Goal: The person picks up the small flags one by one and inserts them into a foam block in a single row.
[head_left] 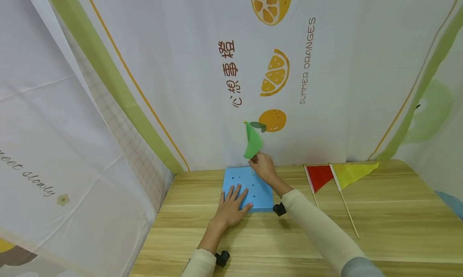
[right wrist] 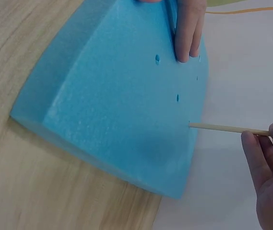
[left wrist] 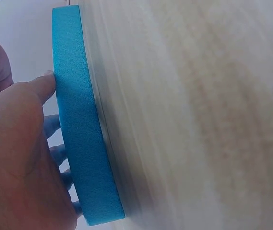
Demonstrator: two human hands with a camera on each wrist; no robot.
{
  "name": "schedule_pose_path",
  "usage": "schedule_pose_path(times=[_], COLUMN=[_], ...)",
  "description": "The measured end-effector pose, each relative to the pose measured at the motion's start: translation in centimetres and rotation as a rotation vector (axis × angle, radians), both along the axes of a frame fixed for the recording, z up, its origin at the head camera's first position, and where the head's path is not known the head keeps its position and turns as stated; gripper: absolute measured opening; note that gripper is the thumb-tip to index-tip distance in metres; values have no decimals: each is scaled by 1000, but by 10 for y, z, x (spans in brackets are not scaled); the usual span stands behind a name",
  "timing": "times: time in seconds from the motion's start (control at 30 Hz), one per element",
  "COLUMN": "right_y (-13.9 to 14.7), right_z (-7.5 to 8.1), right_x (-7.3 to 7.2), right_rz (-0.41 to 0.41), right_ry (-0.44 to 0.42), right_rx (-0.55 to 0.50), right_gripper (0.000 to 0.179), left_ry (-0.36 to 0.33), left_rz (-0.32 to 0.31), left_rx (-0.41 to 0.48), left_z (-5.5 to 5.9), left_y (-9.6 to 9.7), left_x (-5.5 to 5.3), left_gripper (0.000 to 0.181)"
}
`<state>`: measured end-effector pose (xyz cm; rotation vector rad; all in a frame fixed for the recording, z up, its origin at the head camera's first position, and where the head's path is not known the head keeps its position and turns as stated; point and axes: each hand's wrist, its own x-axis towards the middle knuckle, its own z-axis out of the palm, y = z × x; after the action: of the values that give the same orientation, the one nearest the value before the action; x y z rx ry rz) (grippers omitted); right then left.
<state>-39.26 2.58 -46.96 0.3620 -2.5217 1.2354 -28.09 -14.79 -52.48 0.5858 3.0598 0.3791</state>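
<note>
A blue foam block (head_left: 263, 196) with several small holes in its top lies on the wooden table. My left hand (head_left: 231, 208) rests on it with fingers spread; in the left wrist view the thumb (left wrist: 42, 87) lies along the block's upper edge. Over the block's far right part, my right hand (head_left: 263, 167) pinches the wooden stick of a green flag (head_left: 254, 141). The stick (right wrist: 227, 128) stands with its lower end at a hole near the block's edge in the right wrist view. The green cloth hangs above the fingers, under a small gold tip.
Right of the block, a red flag (head_left: 320, 177) and a yellow flag (head_left: 352, 175) lie on the table (head_left: 289, 249), sticks toward the front. A white curtain (head_left: 195, 88) printed with oranges hangs right behind the table. Another cloth (head_left: 90, 148) hangs at the left.
</note>
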Motion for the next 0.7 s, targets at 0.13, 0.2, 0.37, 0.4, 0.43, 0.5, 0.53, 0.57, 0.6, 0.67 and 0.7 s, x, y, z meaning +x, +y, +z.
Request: schedule_pose_path(times=[0.13, 0.2, 0.37, 0.4, 0.43, 0.5, 0.53, 0.57, 0.6, 0.67, 0.7], right_y=[1, 3, 12, 16, 19, 29, 34, 39, 44, 55, 60], right_z=[0, 0, 2, 2, 3, 5, 6, 8, 9, 12, 13], right_x=[0, 0, 5, 5, 6, 7, 7, 8, 8, 10, 12], right_rz=[-3, -3, 21, 28, 33, 45, 50, 54, 60, 66, 65], right_ry=[-11, -12, -27, -25, -25, -16, -12, -13, -12, -13, -15], right_rx=[0, -4, -22, -28, -33, -41, -46, -53, -64, -72, -75], right_gripper=[11, 11, 14, 14, 15, 16, 16, 15, 16, 16, 16], left_ry=[-16, -11, -12, -12, -15, -17, -16, -15, -18, -18, -17], left_rz=[2, 3, 3, 2, 2, 0, -2, -3, -2, -3, -1], left_rx=[1, 4, 6, 6, 6, 10, 16, 20, 20, 27, 28], left_z=[1, 1, 0, 0, 0, 0, 1, 2, 2, 3, 3], left_y=[1, 0, 0, 0, 0, 0, 0, 0, 0, 0, 0], left_x=[1, 0, 0, 0, 0, 1, 2, 2, 3, 3, 3], left_gripper=[67, 67, 68, 68, 68, 67, 67, 67, 67, 67, 67])
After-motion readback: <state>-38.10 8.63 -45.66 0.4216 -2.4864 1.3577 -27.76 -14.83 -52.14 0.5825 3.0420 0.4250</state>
